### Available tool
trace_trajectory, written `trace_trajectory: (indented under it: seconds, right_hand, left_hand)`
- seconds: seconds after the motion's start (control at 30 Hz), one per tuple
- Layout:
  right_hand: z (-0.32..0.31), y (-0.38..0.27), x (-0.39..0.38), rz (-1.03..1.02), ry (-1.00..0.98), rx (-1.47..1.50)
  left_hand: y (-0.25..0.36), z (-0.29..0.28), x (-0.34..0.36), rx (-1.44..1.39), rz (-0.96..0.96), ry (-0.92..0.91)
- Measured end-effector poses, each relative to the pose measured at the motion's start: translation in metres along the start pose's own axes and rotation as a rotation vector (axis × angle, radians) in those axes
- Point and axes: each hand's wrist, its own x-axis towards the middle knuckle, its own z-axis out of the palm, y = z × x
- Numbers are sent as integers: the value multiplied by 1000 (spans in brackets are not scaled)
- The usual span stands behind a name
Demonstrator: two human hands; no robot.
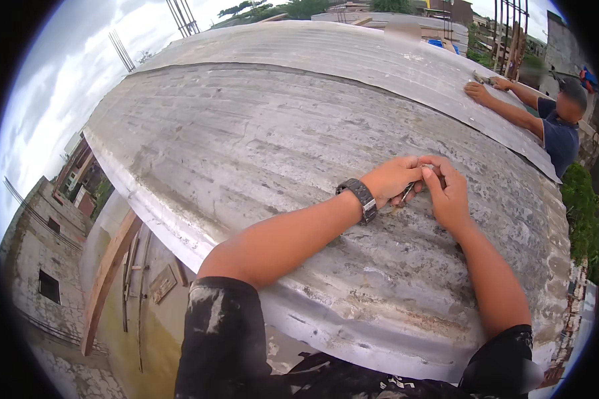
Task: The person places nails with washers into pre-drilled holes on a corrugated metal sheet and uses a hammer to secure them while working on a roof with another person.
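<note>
My left hand [394, 178], with a black watch [361, 198] on its wrist, is closed around a thin dark metal piece [408, 192]. Its kind is too small to tell. Right against it, my right hand [448, 191] is closed, thumb and fingertips pinched together at the left hand's fingertips. What this pinch holds, if anything, is hidden. Both hands are just over the weathered grey corrugated metal sheet [246, 143], which slopes away beneath my forearms.
A second, lighter corrugated sheet [299, 43] overlaps the far side. At the far right, another person [562, 133] in a dark shirt has both hands on it. Below the left edge are a wooden beam [110, 282] and a concrete wall [26, 253]. Rebar [509, 40] stands behind.
</note>
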Motion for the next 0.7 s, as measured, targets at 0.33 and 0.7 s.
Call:
trace_trajectory:
  seconds: [0.33,0.7]
  right_hand:
    - [8,8,-1,-6,34,-35]
    - [9,13,1,-34,37,-30]
  left_hand:
    - [-3,-5,0,67,46,23]
    - [-10,-9,6,135,72,10]
